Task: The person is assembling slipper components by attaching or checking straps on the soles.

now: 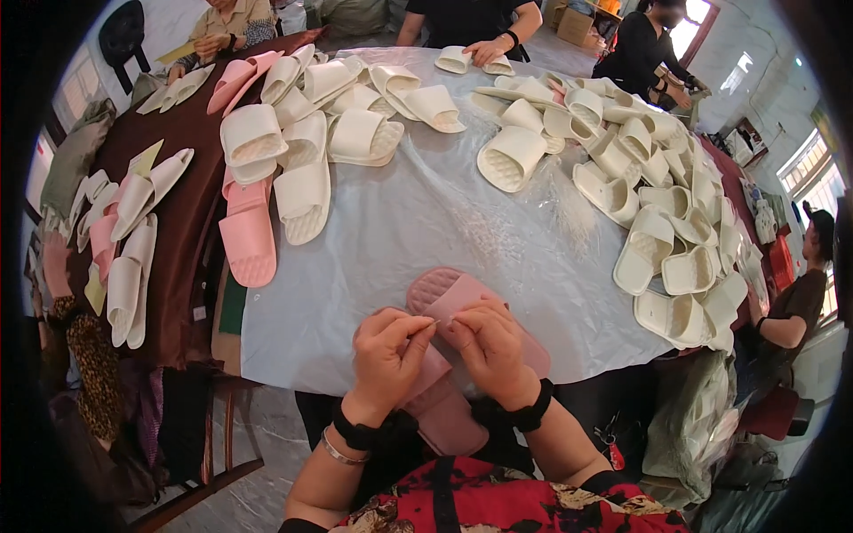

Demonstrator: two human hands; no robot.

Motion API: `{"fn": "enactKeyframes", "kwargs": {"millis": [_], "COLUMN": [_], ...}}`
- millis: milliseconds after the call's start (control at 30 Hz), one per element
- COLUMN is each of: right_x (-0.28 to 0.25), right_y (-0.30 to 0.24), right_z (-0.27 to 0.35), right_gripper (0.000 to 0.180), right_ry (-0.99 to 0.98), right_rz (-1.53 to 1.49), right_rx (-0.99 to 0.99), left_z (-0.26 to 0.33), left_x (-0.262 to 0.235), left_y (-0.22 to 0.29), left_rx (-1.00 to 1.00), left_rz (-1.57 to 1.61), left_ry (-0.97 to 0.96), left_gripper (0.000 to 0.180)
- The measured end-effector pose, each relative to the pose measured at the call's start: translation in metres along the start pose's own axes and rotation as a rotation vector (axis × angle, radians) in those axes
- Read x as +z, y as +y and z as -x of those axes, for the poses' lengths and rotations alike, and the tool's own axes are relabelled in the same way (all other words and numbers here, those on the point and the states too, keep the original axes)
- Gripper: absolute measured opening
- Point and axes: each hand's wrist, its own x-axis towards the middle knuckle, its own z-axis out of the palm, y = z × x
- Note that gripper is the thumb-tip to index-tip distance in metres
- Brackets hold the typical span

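Observation:
A pair of dusty pink slippers (444, 293) rests at the near edge of the table, stacked together and reaching down toward my lap. My left hand (388, 355) grips the left side of the pair, its fingertips pinched at the strap. My right hand (490, 348) holds the right side, fingers curled over the strap. Both hands meet at the middle of the slippers. A black band sits on each wrist, and a thin bracelet on the left one.
A clear plastic sheet (426, 222) covers the table. Several cream slippers (662, 231) are piled to the right and at the back. Pink slippers (247, 233) and more cream ones lie on a brown cloth (191, 204) to the left. Other people sit around the far edge.

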Motion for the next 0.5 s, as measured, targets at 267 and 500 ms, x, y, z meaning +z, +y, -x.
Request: {"fn": "enactKeyframes", "kwargs": {"millis": [267, 500], "right_x": [-0.0006, 0.0010], "right_y": [-0.0001, 0.0020], "right_z": [0.0000, 0.0004], "right_gripper": [0.013, 0.012], "right_ry": [-0.036, -0.070], "right_rz": [0.020, 0.021], "right_rx": [-0.016, -0.021], "left_z": [-0.0003, -0.0010], "left_x": [0.0029, 0.0030], "left_y": [0.0014, 0.0017], "left_rx": [-0.003, -0.012], "left_rz": [0.004, 0.004], "left_ry": [-0.005, -0.013], "left_gripper": [0.006, 0.006]}}
